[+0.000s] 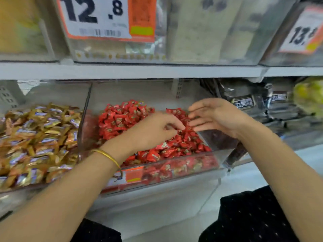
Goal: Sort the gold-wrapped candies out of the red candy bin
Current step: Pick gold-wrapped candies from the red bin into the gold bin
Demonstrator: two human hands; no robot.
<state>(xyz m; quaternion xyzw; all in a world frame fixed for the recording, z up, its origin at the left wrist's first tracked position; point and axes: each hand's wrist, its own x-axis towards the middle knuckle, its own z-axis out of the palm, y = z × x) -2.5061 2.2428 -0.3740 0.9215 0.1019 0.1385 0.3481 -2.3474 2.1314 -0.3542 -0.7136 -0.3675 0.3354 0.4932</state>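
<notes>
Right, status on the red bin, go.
Left grip curled into red candies, hold unclear. Right grip open above them. Gold candies clear only in left bin. Nothing blocking.

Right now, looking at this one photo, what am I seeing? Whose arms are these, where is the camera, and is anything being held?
There is no machine here. These are a person's two bare arms, seen from a camera worn on their head that looks down. Both hands reach into a clear shop bin of red candies. The left hand, with a gold bangle on its wrist, digs curled fingers into the pile, and blur hides whether it pinches a candy. The right hand is open, its fingertips touching the candies, and it holds nothing. Gold candies lie piled to the bin's left. A price tag hangs above.
</notes>
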